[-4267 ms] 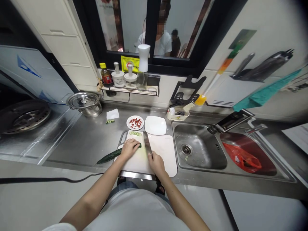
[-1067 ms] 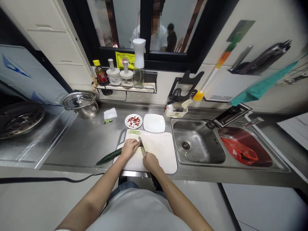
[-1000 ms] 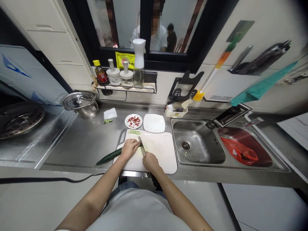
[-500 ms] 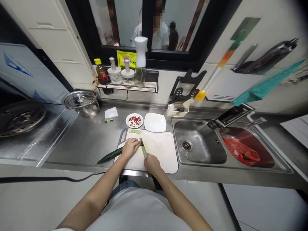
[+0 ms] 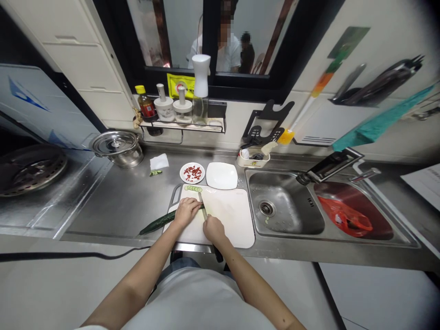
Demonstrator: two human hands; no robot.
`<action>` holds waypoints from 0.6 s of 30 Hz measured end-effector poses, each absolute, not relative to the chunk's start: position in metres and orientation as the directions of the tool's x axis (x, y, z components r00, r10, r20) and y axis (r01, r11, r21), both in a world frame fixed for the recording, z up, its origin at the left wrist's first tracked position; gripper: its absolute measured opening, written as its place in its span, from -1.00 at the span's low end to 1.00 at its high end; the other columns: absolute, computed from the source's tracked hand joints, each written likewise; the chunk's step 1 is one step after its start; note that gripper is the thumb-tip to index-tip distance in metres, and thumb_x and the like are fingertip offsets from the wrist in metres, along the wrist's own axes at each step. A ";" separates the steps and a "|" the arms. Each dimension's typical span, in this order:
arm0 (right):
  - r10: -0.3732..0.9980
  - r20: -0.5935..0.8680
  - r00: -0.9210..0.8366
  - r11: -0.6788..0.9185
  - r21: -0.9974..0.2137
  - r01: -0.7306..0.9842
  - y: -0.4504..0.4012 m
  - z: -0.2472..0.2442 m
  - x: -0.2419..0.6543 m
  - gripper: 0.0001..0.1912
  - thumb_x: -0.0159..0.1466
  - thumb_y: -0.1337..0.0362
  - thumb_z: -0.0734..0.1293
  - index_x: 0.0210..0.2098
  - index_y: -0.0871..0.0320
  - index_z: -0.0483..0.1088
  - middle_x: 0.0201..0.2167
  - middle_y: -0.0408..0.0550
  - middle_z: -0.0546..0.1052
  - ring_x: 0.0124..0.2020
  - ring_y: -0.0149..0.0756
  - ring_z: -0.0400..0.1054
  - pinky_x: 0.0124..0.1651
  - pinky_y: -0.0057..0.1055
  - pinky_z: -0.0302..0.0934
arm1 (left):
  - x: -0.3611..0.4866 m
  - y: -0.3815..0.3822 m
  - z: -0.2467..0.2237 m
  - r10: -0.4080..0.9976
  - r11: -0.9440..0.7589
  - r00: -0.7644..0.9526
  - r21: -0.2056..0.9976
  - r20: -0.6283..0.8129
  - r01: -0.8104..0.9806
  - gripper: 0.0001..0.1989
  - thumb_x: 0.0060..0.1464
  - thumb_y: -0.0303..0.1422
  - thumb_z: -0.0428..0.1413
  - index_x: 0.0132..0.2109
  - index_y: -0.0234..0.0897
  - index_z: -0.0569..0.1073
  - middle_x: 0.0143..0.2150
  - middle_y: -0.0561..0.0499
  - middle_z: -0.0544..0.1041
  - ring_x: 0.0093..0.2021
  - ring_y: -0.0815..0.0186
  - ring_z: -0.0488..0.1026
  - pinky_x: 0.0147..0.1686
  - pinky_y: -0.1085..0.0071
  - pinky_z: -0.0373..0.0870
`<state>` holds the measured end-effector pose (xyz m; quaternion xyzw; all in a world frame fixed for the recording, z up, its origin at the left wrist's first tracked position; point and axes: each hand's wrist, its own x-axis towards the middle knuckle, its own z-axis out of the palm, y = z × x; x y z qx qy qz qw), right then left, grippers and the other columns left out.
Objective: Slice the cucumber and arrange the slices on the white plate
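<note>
My left hand (image 5: 186,211) presses a dark green cucumber (image 5: 156,224) against the white cutting board (image 5: 237,220); the cucumber's tail reaches past the board's left edge. In my right hand (image 5: 213,228) is the handle of a knife (image 5: 202,205), its blade at the cucumber's right end beside my left fingertips. Thin cucumber slices (image 5: 193,188) overlap in a row at the board's top edge. Behind the board are a round plate (image 5: 183,178) with chopped red pieces and a bare white square plate (image 5: 222,175).
To the right is a double sink (image 5: 288,201) with a red bag (image 5: 347,217). A lidded pot (image 5: 125,156) and white paper (image 5: 159,161) with cucumber bits beside it lie left. Bottles and jars fill a wall rack (image 5: 185,124). A person shows in the window glass.
My right hand and the knife have shifted slightly up and left, and the blade tip now points nearer the slices. My left hand and the cucumber have barely moved.
</note>
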<state>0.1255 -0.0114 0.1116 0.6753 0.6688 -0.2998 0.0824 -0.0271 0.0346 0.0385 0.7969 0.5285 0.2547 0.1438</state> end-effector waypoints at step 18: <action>0.840 -0.540 -0.062 -0.099 -0.264 0.959 -0.051 0.109 0.140 -0.65 0.31 0.43 0.07 -0.04 0.29 0.39 -0.16 0.22 0.54 -0.04 -0.15 0.42 -0.10 -0.40 0.20 | -0.026 0.033 0.037 0.913 -0.403 0.308 0.490 0.267 0.772 -0.76 0.23 -0.24 0.00 -0.12 -0.12 0.55 -0.20 -0.02 0.52 -0.14 0.27 0.37 -0.09 0.27 0.24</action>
